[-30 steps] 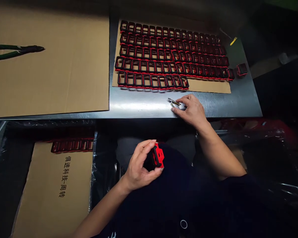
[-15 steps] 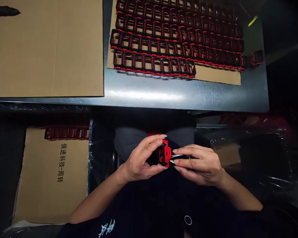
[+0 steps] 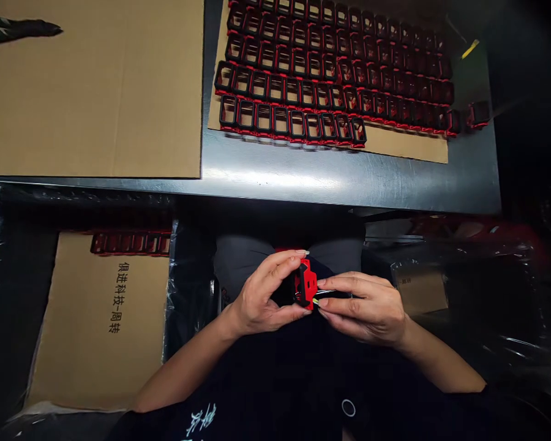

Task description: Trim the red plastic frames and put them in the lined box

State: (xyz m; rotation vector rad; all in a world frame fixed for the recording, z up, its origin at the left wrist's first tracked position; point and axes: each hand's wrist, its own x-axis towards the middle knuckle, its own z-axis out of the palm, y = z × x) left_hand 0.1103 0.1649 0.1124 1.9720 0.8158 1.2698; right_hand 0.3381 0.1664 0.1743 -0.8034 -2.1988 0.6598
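Observation:
In front of my lap, my left hand (image 3: 262,295) grips a small red and black frame (image 3: 309,284) by its two ends, thumb below and fingers above. The frame stands on edge, its red face turned to the right. My right hand (image 3: 371,306) is closed on a thin shiny tool (image 3: 325,293), pinched between the fingers and thumb. The tool's kind cannot be made out, as the fingers hide much of it. A yellowish bit shows by the thumb, close to the frame's lower right edge.
On the metal table (image 3: 275,177), rows of similar red and black frames (image 3: 280,119) stand on cardboard. Dark pointed pliers (image 3: 32,28) lie on a cardboard sheet (image 3: 119,122) at the left. Lower left, a plastic-lined box holds cardboard (image 3: 87,343) and more frames (image 3: 131,242). A yellow item (image 3: 470,49) lies far right.
My right hand has come slightly closer to the frame, with its fingertips nearer the red face. The left hand keeps its grip. The whole view has shifted a little.

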